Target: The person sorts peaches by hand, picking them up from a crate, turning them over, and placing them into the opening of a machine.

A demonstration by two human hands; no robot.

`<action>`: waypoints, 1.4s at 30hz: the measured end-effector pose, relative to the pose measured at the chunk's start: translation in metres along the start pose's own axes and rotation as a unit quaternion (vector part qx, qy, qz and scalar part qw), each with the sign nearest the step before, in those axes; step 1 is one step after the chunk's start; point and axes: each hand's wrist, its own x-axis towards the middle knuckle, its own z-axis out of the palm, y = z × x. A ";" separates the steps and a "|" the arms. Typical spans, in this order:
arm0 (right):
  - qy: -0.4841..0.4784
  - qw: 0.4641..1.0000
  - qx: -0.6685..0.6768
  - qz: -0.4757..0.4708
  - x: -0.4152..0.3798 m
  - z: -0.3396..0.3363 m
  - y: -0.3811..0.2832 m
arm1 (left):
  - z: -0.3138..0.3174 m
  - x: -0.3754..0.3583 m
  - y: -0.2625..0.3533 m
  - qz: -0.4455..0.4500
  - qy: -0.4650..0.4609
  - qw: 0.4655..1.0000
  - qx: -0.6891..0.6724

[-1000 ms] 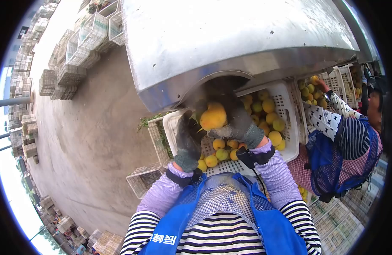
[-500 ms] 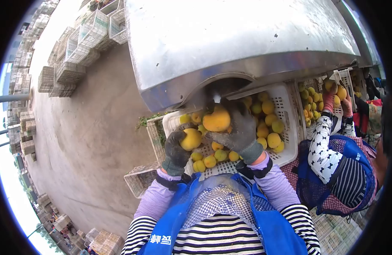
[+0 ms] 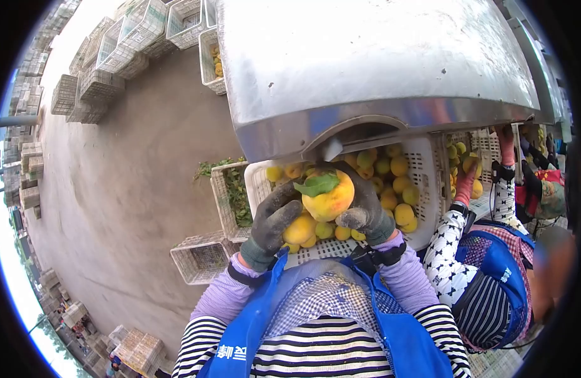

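A yellow-orange peach (image 3: 331,203) with a green leaf (image 3: 318,184) on it is in my right hand (image 3: 367,205), whose grey-gloved fingers wrap over its far and right sides. My left hand (image 3: 271,219), gloved alike, is closed around a second yellow peach (image 3: 299,229) just below and left of the first. Its upper fingers extend to the leaf's left tip. Both hands are over a white plastic crate (image 3: 424,176) holding many yellow and greenish peaches (image 3: 400,166). The palms and part of the held fruit are hidden.
A metal machine housing (image 3: 378,57) with an arched opening overhangs the crate's far side. At left stand a crate of leaves (image 3: 237,195) and another crate (image 3: 199,255). A co-worker's hand (image 3: 469,179) handles peaches at right. Stacked crates (image 3: 95,88) line the concrete floor.
Both hands have come closer together and slightly nearer my body. The right-hand peach has turned, showing its leaf. My left fingers now reach toward that leaf. The view has shifted a little.
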 end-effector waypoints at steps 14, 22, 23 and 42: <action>0.071 0.930 -0.350 -0.093 -0.015 -0.015 0.011 | -0.030 -0.006 0.014 0.087 0.170 0.955 0.228; 0.147 0.823 -0.521 -0.172 -0.002 0.006 0.007 | 0.013 -0.008 -0.002 0.077 0.087 0.956 0.269; 0.144 0.821 -0.519 -0.190 -0.002 0.005 0.003 | 0.015 -0.003 -0.003 0.080 0.097 0.963 0.239; 0.280 0.609 -0.719 -0.183 0.109 -0.028 0.026 | 0.010 0.018 0.004 0.028 0.025 0.983 -0.179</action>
